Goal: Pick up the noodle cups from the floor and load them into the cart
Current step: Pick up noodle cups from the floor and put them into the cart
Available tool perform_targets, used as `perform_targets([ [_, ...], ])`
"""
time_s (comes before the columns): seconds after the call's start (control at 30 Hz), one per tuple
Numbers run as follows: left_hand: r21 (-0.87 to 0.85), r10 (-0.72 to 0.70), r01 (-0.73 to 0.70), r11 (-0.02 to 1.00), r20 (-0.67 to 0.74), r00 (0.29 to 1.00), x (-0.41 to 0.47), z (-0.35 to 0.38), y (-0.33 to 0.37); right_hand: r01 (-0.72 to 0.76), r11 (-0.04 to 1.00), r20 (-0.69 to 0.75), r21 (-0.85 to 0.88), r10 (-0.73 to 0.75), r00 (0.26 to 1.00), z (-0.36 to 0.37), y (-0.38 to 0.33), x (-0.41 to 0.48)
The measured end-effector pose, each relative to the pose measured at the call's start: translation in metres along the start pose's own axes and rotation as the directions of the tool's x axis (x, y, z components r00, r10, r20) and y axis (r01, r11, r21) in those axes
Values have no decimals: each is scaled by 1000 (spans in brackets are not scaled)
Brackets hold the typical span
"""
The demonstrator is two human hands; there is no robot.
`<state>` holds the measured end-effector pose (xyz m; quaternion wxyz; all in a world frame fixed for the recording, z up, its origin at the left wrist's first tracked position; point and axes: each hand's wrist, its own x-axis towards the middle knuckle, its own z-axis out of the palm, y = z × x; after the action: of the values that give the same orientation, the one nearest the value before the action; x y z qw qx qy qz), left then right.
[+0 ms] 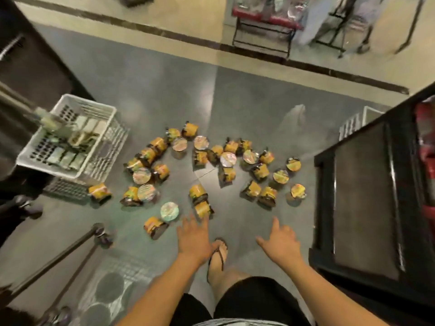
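Both hands empty, poised over the spilled noodle cups.
The noodle cups (227, 159) lie scattered on the floor (164, 90) ahead of both hands. The left hand (193, 238) is closer: the nearest cup (203, 209) lies on its side just beyond its fingertips, its long axis seemingly slanted across the reach. The right hand (280, 243) faces bare floor. All fingers are spread straight, holding nothing.

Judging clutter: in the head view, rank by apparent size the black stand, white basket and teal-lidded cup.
1. Black stand
2. White basket
3. Teal-lidded cup
The stand sits nearer the camera, so its lead over the basket is unsure.
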<state>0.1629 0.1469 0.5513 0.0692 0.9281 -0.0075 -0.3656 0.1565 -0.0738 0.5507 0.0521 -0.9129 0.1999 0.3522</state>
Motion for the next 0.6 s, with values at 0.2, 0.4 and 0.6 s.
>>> perform_targets([
  [0.2,80,63,-67,995,50,997,45,-18,44,-127,987,47,96,123,991,-20,39,39],
  [0.4,171,114,-138,976,139,984,102,-36,70,-242,960,123,139,226,966,-33,52,77],
  [0.6,214,144,-173,961,147,979,164,-64,87,-301,946,168,123,279,946,-57,48,122],
])
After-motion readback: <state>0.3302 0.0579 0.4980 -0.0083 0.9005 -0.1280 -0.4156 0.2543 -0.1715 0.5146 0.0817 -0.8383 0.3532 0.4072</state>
